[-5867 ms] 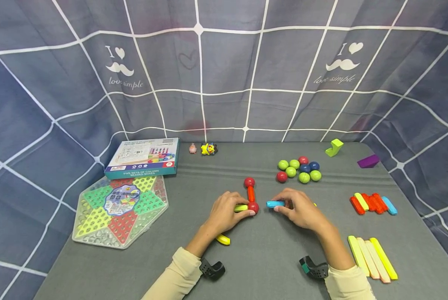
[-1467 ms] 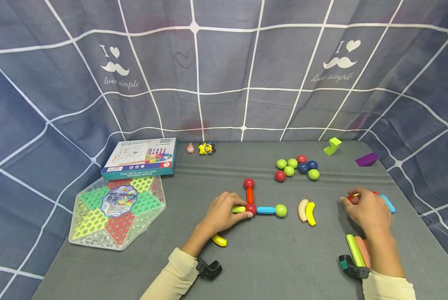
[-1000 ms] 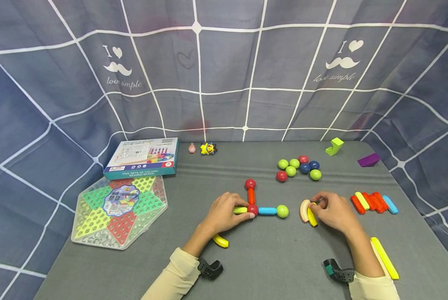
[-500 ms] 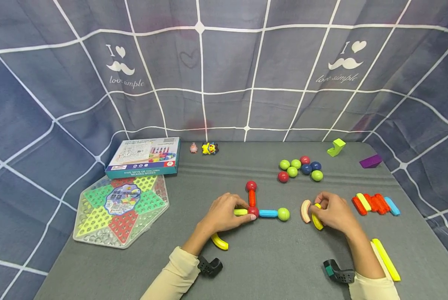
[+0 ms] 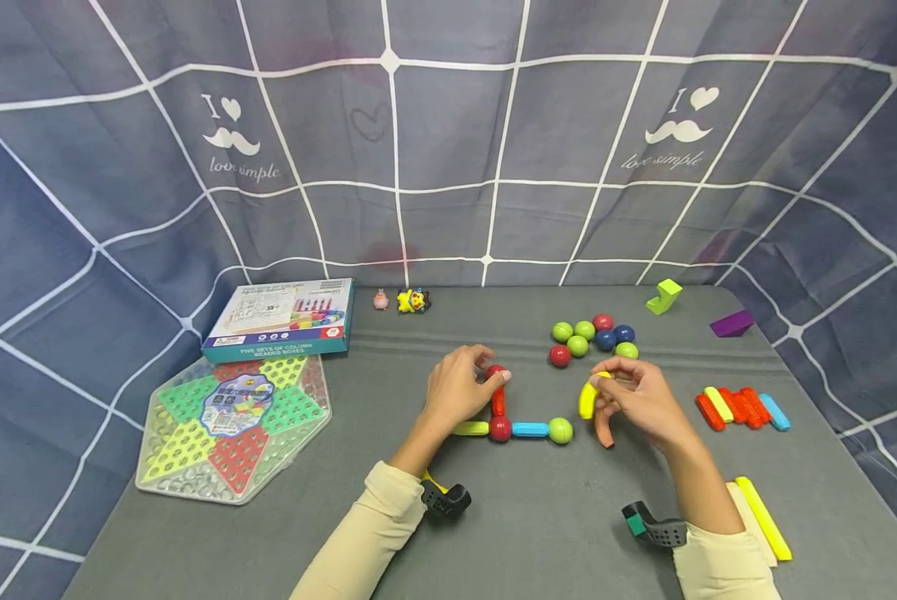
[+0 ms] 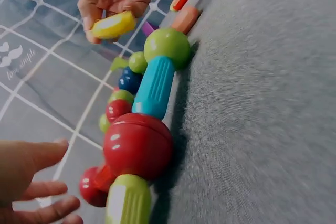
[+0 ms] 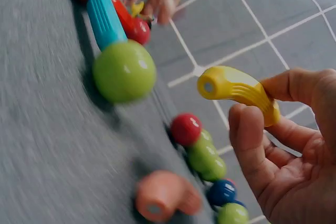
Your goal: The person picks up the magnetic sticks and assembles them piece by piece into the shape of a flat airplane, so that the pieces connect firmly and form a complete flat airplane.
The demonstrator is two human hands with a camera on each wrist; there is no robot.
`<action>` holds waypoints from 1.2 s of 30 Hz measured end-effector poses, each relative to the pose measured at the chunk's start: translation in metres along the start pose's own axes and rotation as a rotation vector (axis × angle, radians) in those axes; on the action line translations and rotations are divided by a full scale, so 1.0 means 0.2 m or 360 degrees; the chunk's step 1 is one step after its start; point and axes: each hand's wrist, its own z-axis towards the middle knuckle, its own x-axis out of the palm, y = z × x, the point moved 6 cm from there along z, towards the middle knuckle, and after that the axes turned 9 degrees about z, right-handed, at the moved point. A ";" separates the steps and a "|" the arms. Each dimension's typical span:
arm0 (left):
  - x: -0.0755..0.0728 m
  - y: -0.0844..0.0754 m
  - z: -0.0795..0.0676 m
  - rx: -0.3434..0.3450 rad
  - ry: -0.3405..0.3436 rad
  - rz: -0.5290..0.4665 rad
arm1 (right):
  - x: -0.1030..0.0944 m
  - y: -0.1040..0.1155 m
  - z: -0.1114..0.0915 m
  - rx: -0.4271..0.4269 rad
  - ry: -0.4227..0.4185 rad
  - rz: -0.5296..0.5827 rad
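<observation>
My right hand [image 5: 643, 400] pinches a yellow curved magnetic rod [image 5: 589, 400] between thumb and fingers, lifted off the table; a pale magnet shows at its end in the right wrist view. Below lies an orange-pink curved rod [image 7: 160, 196]. My left hand [image 5: 454, 392] hovers by the far red ball [image 5: 495, 372], fingers spread and holding nothing. On the table a joined figure has a central red ball [image 5: 500, 429], with a red rod [image 5: 498, 403] to the far ball, a light green rod [image 5: 471, 428] leftward and a blue rod [image 5: 529, 430] ending in a green ball [image 5: 561, 431].
Several loose balls [image 5: 578, 345] sit at the back right. Short rods [image 5: 734, 407] and long yellow and cream rods [image 5: 765, 517] lie at right. A box [image 5: 279, 317] and a hexagonal board [image 5: 238, 429] stand at left. Another yellow curved rod [image 5: 435, 482] is mostly behind the left wrist.
My right hand has lifted the yellow curved rod and brought it left towards the figure. My left hand has left the central red ball and light green rod and moved towards the far red ball.
</observation>
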 end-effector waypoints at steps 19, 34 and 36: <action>0.14 0.08 0.03 -0.0144 -0.0002 -0.0111 | 0.24 -0.14 0.27 0.0030 -0.0330 0.0487; 0.14 0.07 0.02 -0.0113 -0.0049 -0.0137 | 0.35 -0.14 0.41 0.0069 -0.0350 0.0339; 0.13 0.08 0.01 -0.0119 -0.0063 -0.0140 | 0.36 -0.14 0.42 0.0063 -0.0335 0.0284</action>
